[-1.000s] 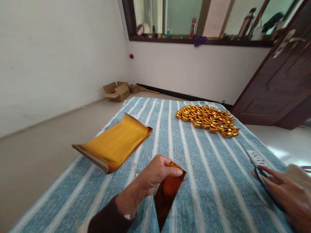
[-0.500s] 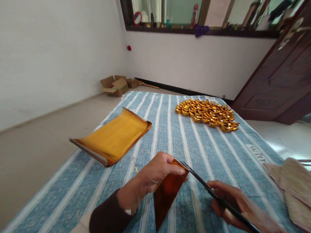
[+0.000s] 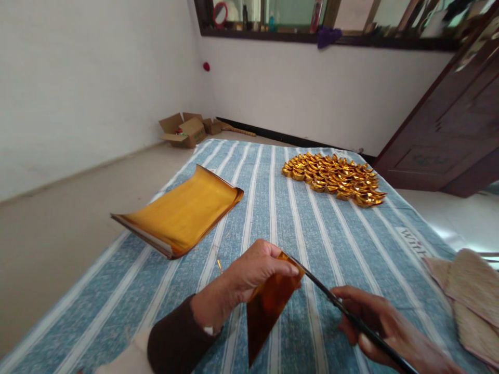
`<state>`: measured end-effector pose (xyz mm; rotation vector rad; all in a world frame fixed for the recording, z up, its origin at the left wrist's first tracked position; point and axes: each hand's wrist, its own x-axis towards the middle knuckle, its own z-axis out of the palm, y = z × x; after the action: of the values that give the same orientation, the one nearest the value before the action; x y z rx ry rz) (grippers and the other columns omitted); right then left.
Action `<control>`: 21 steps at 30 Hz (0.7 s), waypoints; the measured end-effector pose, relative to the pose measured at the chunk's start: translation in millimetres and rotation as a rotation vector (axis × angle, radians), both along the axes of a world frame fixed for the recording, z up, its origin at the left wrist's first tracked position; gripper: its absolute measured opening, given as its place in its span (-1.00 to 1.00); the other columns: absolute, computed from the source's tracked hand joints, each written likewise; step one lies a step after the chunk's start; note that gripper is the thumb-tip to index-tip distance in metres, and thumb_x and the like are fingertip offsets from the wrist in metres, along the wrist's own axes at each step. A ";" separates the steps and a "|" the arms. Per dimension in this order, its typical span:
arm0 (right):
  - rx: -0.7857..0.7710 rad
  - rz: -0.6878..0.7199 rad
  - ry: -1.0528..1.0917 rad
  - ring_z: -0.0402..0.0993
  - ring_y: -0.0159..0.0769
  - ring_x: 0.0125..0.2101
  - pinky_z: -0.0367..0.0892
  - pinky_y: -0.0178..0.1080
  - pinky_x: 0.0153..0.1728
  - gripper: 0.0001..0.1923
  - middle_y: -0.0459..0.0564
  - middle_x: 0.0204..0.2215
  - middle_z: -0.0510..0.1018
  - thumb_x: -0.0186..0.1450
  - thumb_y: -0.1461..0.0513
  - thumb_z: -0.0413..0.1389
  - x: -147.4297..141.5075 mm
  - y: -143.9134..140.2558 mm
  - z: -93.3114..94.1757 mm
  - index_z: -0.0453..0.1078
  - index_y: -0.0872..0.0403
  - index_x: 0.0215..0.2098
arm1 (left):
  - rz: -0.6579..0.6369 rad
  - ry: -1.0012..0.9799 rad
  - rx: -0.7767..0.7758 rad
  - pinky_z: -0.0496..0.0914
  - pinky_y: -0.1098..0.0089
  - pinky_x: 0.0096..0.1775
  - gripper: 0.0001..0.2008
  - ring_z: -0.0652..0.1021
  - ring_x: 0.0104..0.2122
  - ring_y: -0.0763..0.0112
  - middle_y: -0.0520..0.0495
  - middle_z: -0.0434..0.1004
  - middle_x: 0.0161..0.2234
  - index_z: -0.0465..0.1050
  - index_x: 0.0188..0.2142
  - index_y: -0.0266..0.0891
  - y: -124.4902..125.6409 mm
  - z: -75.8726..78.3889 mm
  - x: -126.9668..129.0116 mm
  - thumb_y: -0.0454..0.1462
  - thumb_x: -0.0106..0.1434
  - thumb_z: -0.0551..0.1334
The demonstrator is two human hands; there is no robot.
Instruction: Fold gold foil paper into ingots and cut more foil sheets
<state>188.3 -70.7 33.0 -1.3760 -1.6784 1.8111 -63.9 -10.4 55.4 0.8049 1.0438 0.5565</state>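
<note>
Currently, nearest the viewer, a brown cuff (image 3: 181, 332) leads to the left hand (image 3: 253, 267), its fingers clamped on the upper corner of the foil (image 3: 268, 311) and hiding part of it. The foil, a glossy amber fold tapering downward, hangs above the worktop (image 3: 294, 332). The right hand (image 3: 384, 317) has its fingers wrapped round black scissors (image 3: 331, 298); the blades lie at the foil's upper edge, close to the left thumb.

Near the left wrist is a thin gold scrap (image 3: 220, 266). To the right sits a fuzzy beige mat (image 3: 473, 296), beside a white patch on the cloth (image 3: 198, 306) reading "With" (image 3: 411, 240). The cloth is woven blue with white stripes.

Further off, left, lies a stack (image 3: 183, 208) of smooth gold sheets, edges curling up. Beyond it, right, gleaming boat-shaped pieces (image 3: 335, 179) crowd together in a cluster. Past the worktop are an open cardboard box (image 3: 183, 130), a brown door (image 3: 436, 124) and a dark sill (image 3: 265, 37) with a purple rag (image 3: 328, 37).
</note>
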 end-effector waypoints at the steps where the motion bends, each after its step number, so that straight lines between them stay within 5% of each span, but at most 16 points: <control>1: -0.001 -0.006 -0.011 0.15 -0.42 -0.49 0.15 -0.33 -0.46 -0.44 -0.15 -0.50 0.28 0.12 0.03 0.20 -0.4 0.2 1.1 0.34 0.07 0.03 | -0.001 0.001 0.000 0.33 0.45 -0.47 -0.89 0.52 -0.56 0.39 -0.09 0.58 -0.54 0.55 -0.54 -0.33 -0.2 -0.1 0.1 -0.30 -0.10 0.35; 9: 0.050 0.038 0.005 0.01 -0.46 -0.52 0.04 -0.35 -0.49 -0.57 -0.20 -0.53 0.16 0.16 0.06 0.20 -1.8 3.3 4.8 0.39 0.04 -0.04 | -0.026 0.009 0.005 0.33 0.45 -0.47 -0.91 0.50 -0.57 0.42 -0.05 0.56 -0.56 0.55 -0.54 -0.31 0.2 -2.2 0.0 -0.30 -0.09 0.34; 21: 0.060 0.019 0.061 -0.02 -0.50 -0.59 0.04 -0.34 -0.53 -0.37 -0.20 -0.58 0.21 0.10 -0.20 0.16 2.9 3.5 -7.6 0.42 0.07 -0.07 | -0.024 -0.004 0.010 0.33 0.46 -0.49 -0.95 0.48 -0.59 0.45 -0.03 0.56 -0.57 0.55 -0.55 -0.30 0.3 -5.0 0.6 -0.34 -0.09 0.32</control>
<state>191.2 -67.2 25.4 -1.2714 -1.7059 1.7799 -63.3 -10.2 50.5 0.8237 1.0268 0.5429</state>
